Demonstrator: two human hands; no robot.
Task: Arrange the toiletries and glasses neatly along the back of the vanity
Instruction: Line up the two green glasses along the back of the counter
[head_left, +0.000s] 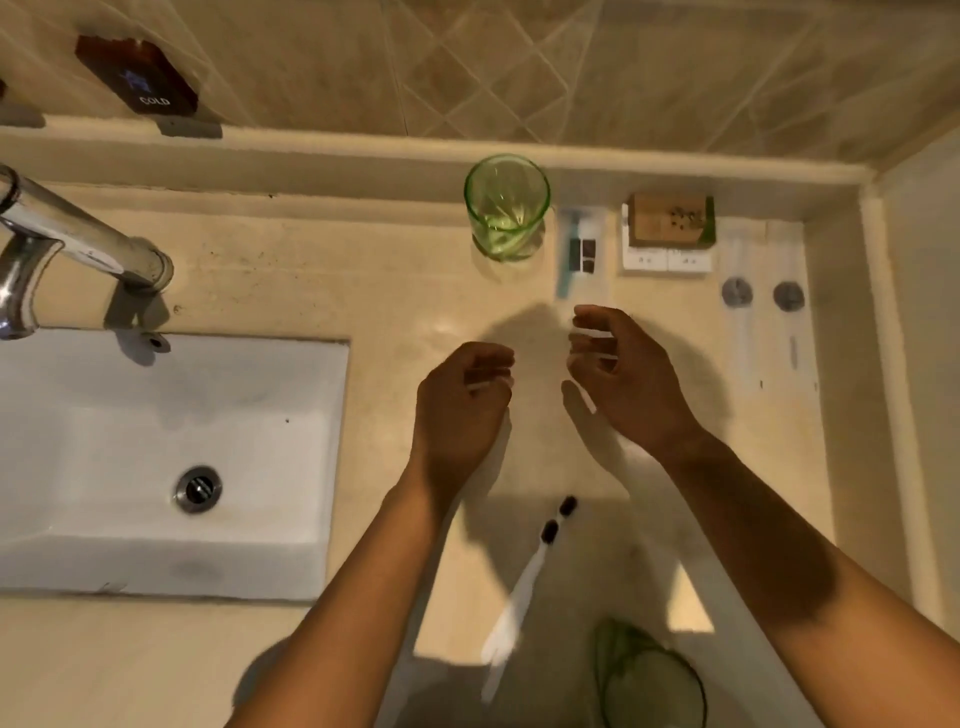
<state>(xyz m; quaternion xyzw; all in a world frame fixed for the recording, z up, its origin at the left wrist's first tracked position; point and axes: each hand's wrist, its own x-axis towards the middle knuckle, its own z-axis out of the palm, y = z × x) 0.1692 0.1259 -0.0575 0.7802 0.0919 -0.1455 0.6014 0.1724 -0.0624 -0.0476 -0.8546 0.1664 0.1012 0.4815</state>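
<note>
Now | both hands' fingers (589, 332) loosely curled, holding nothing | green glass (506, 208) beyond them, apart

Second green glass (649, 680) blurred, cut by bottom edge

A green glass tumbler (506, 208) (clear, glossy) is seen on a smooth beige stone vanity (363, 270), beside a polished metal faucet (78, 244).
</note>
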